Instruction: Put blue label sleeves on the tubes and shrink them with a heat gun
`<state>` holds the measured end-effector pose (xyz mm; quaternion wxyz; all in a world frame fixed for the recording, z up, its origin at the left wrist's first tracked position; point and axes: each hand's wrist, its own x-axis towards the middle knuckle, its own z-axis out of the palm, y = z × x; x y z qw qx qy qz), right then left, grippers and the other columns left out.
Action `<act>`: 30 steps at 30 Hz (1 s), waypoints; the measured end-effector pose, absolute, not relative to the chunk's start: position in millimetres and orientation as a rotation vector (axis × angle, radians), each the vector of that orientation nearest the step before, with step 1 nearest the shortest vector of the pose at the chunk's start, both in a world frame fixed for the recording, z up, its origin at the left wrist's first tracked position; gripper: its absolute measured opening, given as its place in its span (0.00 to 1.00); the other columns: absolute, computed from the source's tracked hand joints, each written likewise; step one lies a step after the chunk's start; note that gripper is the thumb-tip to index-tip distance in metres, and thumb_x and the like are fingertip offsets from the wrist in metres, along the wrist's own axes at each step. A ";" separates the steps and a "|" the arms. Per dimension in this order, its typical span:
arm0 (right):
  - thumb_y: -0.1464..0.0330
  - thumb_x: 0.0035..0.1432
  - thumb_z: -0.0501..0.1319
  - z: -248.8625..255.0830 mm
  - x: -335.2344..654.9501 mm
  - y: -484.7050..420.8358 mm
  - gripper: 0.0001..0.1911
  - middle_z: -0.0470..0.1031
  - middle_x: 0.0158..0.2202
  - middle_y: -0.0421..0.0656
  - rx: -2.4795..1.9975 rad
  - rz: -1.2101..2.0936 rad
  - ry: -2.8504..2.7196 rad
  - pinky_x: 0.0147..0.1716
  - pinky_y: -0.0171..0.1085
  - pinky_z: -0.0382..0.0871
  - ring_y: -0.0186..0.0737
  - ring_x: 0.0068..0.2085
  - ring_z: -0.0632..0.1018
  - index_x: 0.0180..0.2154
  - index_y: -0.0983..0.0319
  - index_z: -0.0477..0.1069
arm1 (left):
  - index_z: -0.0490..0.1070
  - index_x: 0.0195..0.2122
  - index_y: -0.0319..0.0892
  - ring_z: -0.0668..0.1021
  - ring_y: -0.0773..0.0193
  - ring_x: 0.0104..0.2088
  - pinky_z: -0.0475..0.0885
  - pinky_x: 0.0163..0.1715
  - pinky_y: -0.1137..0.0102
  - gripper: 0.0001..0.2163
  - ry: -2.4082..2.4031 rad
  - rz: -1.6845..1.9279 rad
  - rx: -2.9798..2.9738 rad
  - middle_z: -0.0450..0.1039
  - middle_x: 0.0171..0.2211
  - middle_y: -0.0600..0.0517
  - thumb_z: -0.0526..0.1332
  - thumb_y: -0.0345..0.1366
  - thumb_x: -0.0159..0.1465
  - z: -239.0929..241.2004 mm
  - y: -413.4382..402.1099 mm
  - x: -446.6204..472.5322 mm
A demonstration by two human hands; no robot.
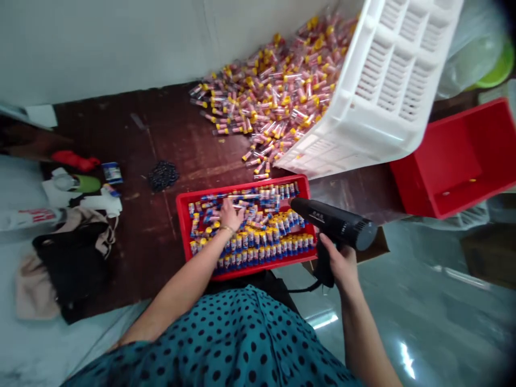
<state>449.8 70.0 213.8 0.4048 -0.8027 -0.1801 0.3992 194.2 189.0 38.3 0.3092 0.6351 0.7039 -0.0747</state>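
A red tray [244, 188] holds several rows of small tubes [258, 252] with yellow and blue ends; some stand upright, others lie jumbled. My left hand [230, 216] reaches into the tray, with thumb and fingers apart and touching the lying tubes. Whether a tube sits between its fingers is hard to make out. In my right hand [342, 259] is a black hair dryer [328, 217], gripped by its handle. Its nozzle points left over the tray's right end. A cord runs from the bottom of the handle.
Behind the tray, a pile of clear pink tubes with yellow caps [278, 97] spills beside a tilted white crate [346, 123]. A red bin [463, 156] stands right. At left on the brown table [161, 242] are a dark heap [163, 176] and a black bag [76, 263].
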 end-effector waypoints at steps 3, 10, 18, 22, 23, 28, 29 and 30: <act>0.55 0.46 0.71 216.6 432.6 70.5 0.29 0.80 0.43 0.49 -1.980 1.053 -0.485 0.42 0.45 0.75 0.51 0.43 0.80 0.46 0.65 0.76 | 0.56 0.67 0.40 0.59 0.47 0.67 0.57 0.63 0.53 0.30 1.762 -0.141 1.699 0.57 0.67 0.40 0.52 0.48 0.66 41.6 189.1 206.0; 0.55 0.50 0.69 216.7 383.1 67.6 0.23 0.82 0.38 0.47 -1.883 1.418 -0.604 0.41 0.45 0.75 0.49 0.39 0.80 0.44 0.63 0.77 | 0.50 0.69 0.40 0.55 0.37 0.67 0.59 0.59 0.43 0.41 1.965 -0.241 1.622 0.47 0.69 0.32 0.61 0.52 0.59 52.9 143.1 91.9; 0.55 0.49 0.70 215.7 381.8 68.8 0.24 0.81 0.40 0.49 -2.004 1.112 -0.687 0.47 0.47 0.72 0.52 0.44 0.79 0.43 0.64 0.77 | 0.53 0.67 0.39 0.62 0.43 0.63 0.62 0.59 0.53 0.34 1.797 -0.119 1.880 0.53 0.67 0.36 0.63 0.39 0.61 33.0 194.0 106.6; 0.55 0.47 0.70 226.8 390.7 64.4 0.25 0.81 0.41 0.49 -2.020 1.070 -0.595 0.43 0.45 0.73 0.50 0.41 0.80 0.43 0.65 0.77 | 0.61 0.62 0.38 0.60 0.45 0.64 0.57 0.60 0.49 0.24 1.584 -0.012 2.106 0.62 0.62 0.36 0.57 0.37 0.65 41.1 194.9 119.0; 0.54 0.47 0.70 228.4 390.2 62.1 0.25 0.81 0.41 0.49 -2.025 1.077 -0.576 0.42 0.45 0.73 0.50 0.41 0.79 0.42 0.65 0.77 | 0.63 0.62 0.40 0.59 0.47 0.65 0.55 0.61 0.49 0.22 1.388 -0.027 2.189 0.64 0.62 0.38 0.55 0.35 0.66 42.1 188.4 120.9; 0.53 0.47 0.70 229.4 385.5 46.6 0.24 0.81 0.38 0.48 -2.023 1.106 -0.560 0.39 0.43 0.73 0.48 0.39 0.79 0.40 0.65 0.78 | 0.70 0.57 0.53 0.58 0.58 0.67 0.44 0.66 0.52 0.20 0.782 -0.170 2.344 0.64 0.64 0.49 0.56 0.31 0.64 29.6 181.7 118.0; 0.53 0.47 0.70 229.6 385.7 43.6 0.25 0.81 0.36 0.48 -2.034 1.104 -0.545 0.36 0.42 0.73 0.47 0.36 0.79 0.40 0.65 0.78 | 0.69 0.58 0.53 0.57 0.56 0.68 0.42 0.66 0.51 0.21 0.808 -0.202 2.364 0.62 0.65 0.49 0.55 0.31 0.64 25.2 190.6 111.3; 0.52 0.46 0.70 230.2 386.3 40.7 0.25 0.81 0.32 0.47 -2.052 1.105 -0.515 0.33 0.41 0.72 0.45 0.32 0.78 0.39 0.65 0.78 | 0.68 0.59 0.52 0.55 0.55 0.69 0.41 0.65 0.49 0.21 0.860 -0.236 2.384 0.61 0.66 0.48 0.53 0.31 0.65 21.3 201.5 102.3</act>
